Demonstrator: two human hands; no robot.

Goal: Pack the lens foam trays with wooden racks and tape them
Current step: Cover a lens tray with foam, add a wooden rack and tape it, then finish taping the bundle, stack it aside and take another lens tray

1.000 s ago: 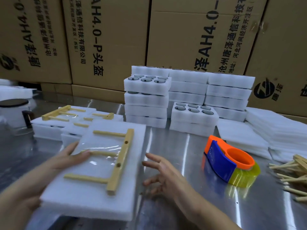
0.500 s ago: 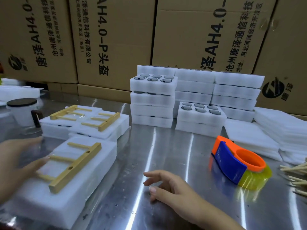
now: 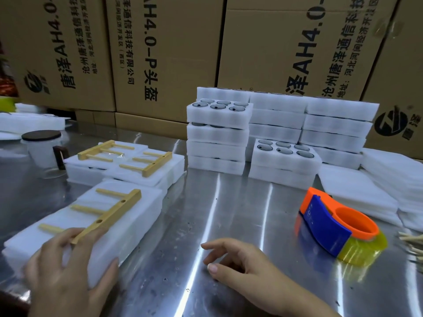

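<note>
A packed white foam tray [image 3: 135, 209] with a wooden rack [image 3: 107, 216] taped on top lies on the steel table at the near left. My left hand [image 3: 66, 271] grips its near end, fingers on top and thumb against the side. My right hand [image 3: 235, 264] hovers just above the bare table, fingers relaxed and holding nothing. Two other packed trays [image 3: 128, 165] with racks sit behind. Stacks of lens foam trays [image 3: 217, 133] stand at the back. An orange and blue tape dispenser [image 3: 334, 225] rests to the right.
Cardboard boxes [image 3: 160, 53] wall off the back. Flat foam sheets [image 3: 375, 191] are piled at the right, with loose wooden pieces [image 3: 412, 243] at the right edge. A lidded glass jar [image 3: 43, 147] stands at the left.
The packed tray has come down from in front of me onto the table at the left. My left hand has shifted onto its near end. My right hand has stayed low over the table.
</note>
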